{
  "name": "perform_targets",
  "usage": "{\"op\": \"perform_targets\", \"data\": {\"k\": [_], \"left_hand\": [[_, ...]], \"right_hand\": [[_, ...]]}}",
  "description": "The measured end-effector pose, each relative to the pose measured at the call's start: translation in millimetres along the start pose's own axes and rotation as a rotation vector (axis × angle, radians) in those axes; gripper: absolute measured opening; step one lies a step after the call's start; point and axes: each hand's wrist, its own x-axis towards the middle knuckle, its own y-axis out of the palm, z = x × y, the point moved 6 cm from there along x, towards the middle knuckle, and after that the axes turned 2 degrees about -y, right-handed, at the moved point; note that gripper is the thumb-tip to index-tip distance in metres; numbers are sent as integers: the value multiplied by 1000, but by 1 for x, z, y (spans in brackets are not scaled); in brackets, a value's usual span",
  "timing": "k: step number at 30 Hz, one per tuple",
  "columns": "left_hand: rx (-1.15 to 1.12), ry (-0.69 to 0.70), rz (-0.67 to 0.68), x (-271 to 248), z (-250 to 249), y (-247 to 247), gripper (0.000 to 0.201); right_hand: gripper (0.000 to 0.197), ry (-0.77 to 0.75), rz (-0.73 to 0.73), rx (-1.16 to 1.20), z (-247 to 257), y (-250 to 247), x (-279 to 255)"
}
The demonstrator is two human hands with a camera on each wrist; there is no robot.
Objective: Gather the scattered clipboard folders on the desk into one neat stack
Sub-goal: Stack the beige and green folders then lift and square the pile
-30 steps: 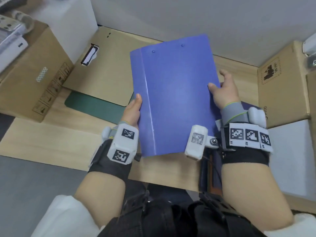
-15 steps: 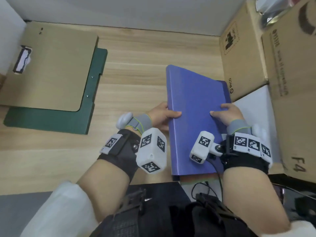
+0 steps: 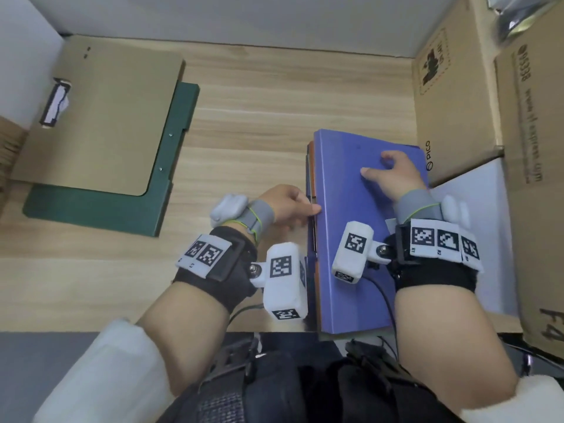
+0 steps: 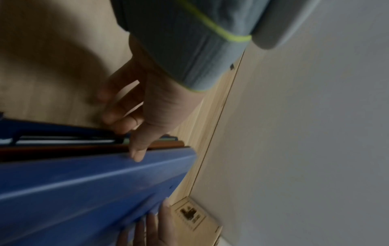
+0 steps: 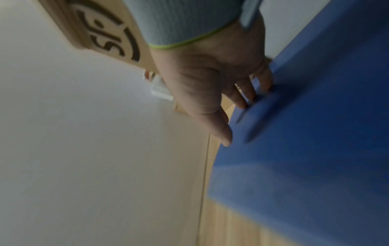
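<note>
Blue folder [image 3: 351,239] lies flat on top of a stack at the near right part of the bench [image 3: 259,117], its near end at the bench's front edge. Under it, edges of an orange-brown folder [image 3: 310,154] and a darker one w/ a black clip bar show along the stack's left side; exact count of folders below: cannot tell.

My right hand [image 3: 393,175] rests on the blue cover's far right area. Fingers [image 5: 242,98] are spread and bent at the tips, pressing down on the cover, thumb tip also touching it; nothing is gripped. In the right wrist view the fingertips sit near the cover's far corner.

My left hand [image 3: 287,206] is at the stack's left edge, approx. halfway along. Thumb tip [image 4: 136,154] lies on the blue cover's spine edge; the other fingers [image 4: 118,114] are loosely curled beside the lower folders' edges, close to the black clip. Whether they pinch anything: cannot tell, view is blurred.

Well apart, at far left of the bench: tan clipboard [image 3: 100,117] w/ its clip holding a scrap of white paper, lying partly on top of a dark green folder [image 3: 100,209], which sticks out at the near and right sides.

Containers: cardboard boxes [image 3: 451,96] stand closed just right of the stack, the nearest almost touching the blue cover's far right corner. Contents not visible.
</note>
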Motion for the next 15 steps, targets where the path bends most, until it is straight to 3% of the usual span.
{"op": "perform_targets", "data": {"k": [4, 8, 12, 15], "left_hand": [[-129, 47, -187, -12, 11, -64, 24], [-265, 30, -376, -33, 37, -140, 23], [-302, -7, -559, -46, 69, -214, 26], [-239, -59, -685, -54, 97, -279, 15]], "right_hand": [[51, -188, 97, 82, 81, 46, -10], [44, -283, 219, 57, 140, 109, -29], [41, -229, 449, 12, 162, 187, -49], [46, -91, 592, 77, 170, 252, -68]]}}
